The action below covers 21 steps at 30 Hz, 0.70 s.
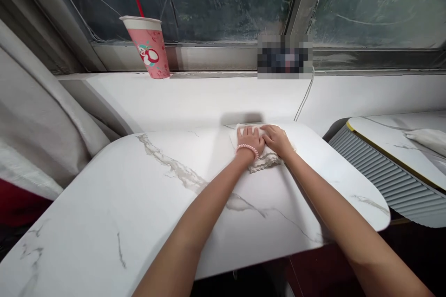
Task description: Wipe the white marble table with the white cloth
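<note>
A white cloth point(266, 161) with a beige, wavy edge lies bunched on the white marbled tabletop point(156, 213), close to its far edge. My left hand point(250, 140), with a pink beaded bracelet at the wrist, presses flat on the cloth with its fingers spread. Right beside it, my right hand point(278, 140) rests on the cloth too, its fingers stretched toward the left hand and nearly touching it. Both palms are turned down, and they hide the middle of the cloth.
On the window ledge stands a pink paper cup point(150, 51) with a red straw. A blurred-out object point(285, 57) sits further right, near a thin white cable point(304, 100). Grey curtain point(38, 93) hangs at left. Another marbled top with a ribbed side point(386, 171) is at right.
</note>
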Tool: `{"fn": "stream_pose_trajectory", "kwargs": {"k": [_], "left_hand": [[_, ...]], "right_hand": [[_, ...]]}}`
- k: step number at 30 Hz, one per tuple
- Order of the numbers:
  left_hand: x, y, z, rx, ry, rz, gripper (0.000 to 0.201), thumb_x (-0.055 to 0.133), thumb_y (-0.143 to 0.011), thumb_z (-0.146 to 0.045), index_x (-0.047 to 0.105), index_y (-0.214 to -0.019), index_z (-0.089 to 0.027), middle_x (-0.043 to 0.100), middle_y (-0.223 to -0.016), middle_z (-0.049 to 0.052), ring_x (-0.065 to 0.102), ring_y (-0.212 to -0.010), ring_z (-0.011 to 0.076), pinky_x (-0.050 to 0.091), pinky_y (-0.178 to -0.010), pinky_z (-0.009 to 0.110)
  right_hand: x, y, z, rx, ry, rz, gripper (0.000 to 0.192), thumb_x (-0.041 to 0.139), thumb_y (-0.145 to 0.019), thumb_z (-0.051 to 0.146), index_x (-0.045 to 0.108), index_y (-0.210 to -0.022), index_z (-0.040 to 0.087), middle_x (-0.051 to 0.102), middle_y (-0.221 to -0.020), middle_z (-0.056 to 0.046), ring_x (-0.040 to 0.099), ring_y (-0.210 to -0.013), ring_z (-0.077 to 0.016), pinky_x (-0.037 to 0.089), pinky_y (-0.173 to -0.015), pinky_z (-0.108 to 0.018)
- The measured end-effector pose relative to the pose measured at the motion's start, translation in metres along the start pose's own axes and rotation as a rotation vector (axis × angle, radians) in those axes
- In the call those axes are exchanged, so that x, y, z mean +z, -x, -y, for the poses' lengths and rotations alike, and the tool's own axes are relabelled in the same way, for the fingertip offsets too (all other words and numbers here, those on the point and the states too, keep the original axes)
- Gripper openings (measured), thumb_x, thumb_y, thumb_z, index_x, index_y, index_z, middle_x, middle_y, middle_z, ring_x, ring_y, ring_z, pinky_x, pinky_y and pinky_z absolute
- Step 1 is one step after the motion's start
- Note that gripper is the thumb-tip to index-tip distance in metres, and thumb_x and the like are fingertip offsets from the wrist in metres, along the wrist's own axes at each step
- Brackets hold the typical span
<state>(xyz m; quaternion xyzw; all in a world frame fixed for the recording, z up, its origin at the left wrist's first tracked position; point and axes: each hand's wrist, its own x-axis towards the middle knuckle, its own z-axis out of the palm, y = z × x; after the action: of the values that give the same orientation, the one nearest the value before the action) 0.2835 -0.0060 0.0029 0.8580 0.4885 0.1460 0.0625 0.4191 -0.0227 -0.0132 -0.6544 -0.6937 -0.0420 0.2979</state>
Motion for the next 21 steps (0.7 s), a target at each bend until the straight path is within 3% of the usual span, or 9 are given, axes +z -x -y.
{"fn": "stream_pose_trajectory", "kwargs": {"k": [12, 17, 21], "left_hand": [[-0.025, 0.128, -0.015, 0.159, -0.005, 0.059, 0.053, 0.028, -0.099, -0.034, 0.042, -0.145, -0.012, 0.039, -0.155, 0.014, 0.031, -0.144, 0.0250, 0.014, -0.121, 0.051], [-0.034, 0.166, -0.006, 0.134, -0.019, 0.043, 0.053, 0.030, -0.097, -0.032, 0.043, -0.145, -0.012, 0.042, -0.153, 0.015, 0.033, -0.143, 0.0264, 0.014, -0.121, 0.053], [-0.040, 0.183, 0.006, 0.092, -0.038, 0.034, 0.052, 0.031, -0.096, -0.031, 0.044, -0.144, -0.014, 0.043, -0.152, 0.014, 0.034, -0.143, 0.0269, 0.015, -0.121, 0.054]], "right_hand": [[-0.037, 0.129, 0.071, 0.051, 0.076, -0.076, 0.038, 0.038, -0.089, 0.025, 0.060, -0.119, 0.019, 0.062, -0.127, -0.013, 0.051, -0.123, -0.0288, 0.037, -0.104, -0.047], [-0.038, 0.152, 0.102, 0.020, 0.100, -0.048, 0.039, 0.037, -0.090, 0.023, 0.059, -0.122, 0.017, 0.060, -0.130, -0.014, 0.049, -0.125, -0.0294, 0.036, -0.105, -0.046], [-0.034, 0.154, 0.124, 0.004, 0.101, -0.035, 0.038, 0.039, -0.089, 0.021, 0.058, -0.122, 0.019, 0.061, -0.130, -0.012, 0.048, -0.125, -0.0289, 0.034, -0.106, -0.045]]}}
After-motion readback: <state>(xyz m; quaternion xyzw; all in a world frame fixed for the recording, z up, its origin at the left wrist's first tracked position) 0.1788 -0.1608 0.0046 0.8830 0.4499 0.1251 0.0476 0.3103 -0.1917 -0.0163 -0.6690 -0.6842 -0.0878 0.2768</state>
